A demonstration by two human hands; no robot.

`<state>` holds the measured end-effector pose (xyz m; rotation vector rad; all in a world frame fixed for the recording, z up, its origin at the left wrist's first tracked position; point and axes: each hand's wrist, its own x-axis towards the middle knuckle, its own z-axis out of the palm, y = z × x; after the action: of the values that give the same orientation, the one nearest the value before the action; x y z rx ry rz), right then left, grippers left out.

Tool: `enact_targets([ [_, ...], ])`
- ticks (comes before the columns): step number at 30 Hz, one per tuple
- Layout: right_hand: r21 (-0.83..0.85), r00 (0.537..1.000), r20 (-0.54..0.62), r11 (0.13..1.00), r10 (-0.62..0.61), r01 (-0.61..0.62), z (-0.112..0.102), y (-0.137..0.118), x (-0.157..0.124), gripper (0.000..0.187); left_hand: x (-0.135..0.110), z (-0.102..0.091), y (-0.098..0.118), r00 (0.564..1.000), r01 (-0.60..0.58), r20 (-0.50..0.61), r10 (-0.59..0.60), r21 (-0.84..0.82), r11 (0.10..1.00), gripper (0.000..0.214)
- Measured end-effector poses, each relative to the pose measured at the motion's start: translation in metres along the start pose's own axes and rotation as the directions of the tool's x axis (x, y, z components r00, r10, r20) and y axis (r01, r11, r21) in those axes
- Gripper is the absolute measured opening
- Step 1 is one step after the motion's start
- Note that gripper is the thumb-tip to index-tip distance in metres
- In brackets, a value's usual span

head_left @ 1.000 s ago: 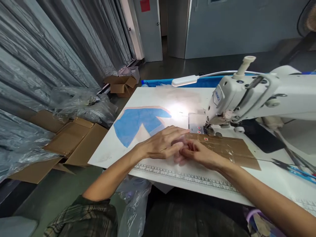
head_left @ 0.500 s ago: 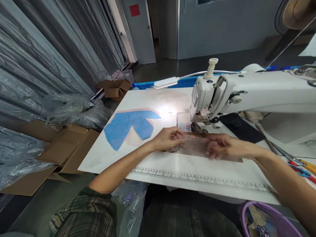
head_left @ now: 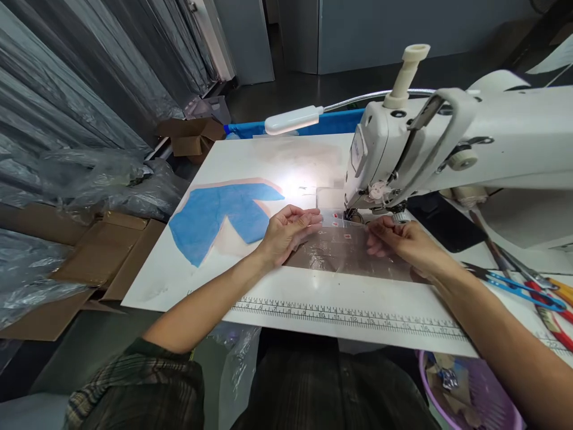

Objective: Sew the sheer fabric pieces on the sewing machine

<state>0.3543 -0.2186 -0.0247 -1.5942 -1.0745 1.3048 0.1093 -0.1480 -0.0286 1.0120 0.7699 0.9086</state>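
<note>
While the left hand (head_left: 287, 234) and right hand (head_left: 408, 243) pinch the sheet (head_left: 335, 257) between them, uneven pulling could skew it against the machine (head_left: 380, 149) just beyond their grip.

Silvery curtain (head_left: 102, 77), crumpled clear plastic (head_left: 163, 191), open cardboard box (head_left: 105, 248) beside it, purple basket (head_left: 496, 394) holding scraps, grey door (head_left: 244, 45)

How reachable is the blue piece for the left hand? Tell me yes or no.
Likely yes: the left hand is close beside the blue piece, and nothing visible stands between them.
</note>
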Motion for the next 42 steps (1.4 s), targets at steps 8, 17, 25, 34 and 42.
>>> enact_targets([
  [8,-0.008,0.995,-0.087,0.999,-0.04,0.039,0.009,0.003,0.003,0.064,-0.002,0.002,-0.004,0.998,0.045,0.035,-0.043,-0.073,0.996,0.026],
  [17,-0.438,0.99,0.136,0.894,-0.036,0.093,-0.026,0.009,-0.003,0.053,0.003,-0.019,0.016,0.793,-0.552,0.394,0.464,0.788,0.274,0.015],
  [25,-0.697,0.991,-0.099,0.717,-0.095,-0.001,-0.036,-0.01,-0.002,0.027,-0.031,0.001,0.006,0.598,-0.801,0.792,-0.122,0.594,-0.069,0.058],
  [34,-0.2,0.991,0.116,0.975,-0.07,0.092,-0.016,-0.002,-0.031,0.043,-0.025,-0.007,0.025,0.687,-0.704,0.727,-0.003,0.666,0.246,0.048],
  [42,0.035,0.943,0.332,0.999,-0.013,0.002,0.076,-0.042,-0.018,0.039,0.004,-0.048,0.03,0.756,0.106,0.553,-0.352,0.427,0.898,0.086],
])
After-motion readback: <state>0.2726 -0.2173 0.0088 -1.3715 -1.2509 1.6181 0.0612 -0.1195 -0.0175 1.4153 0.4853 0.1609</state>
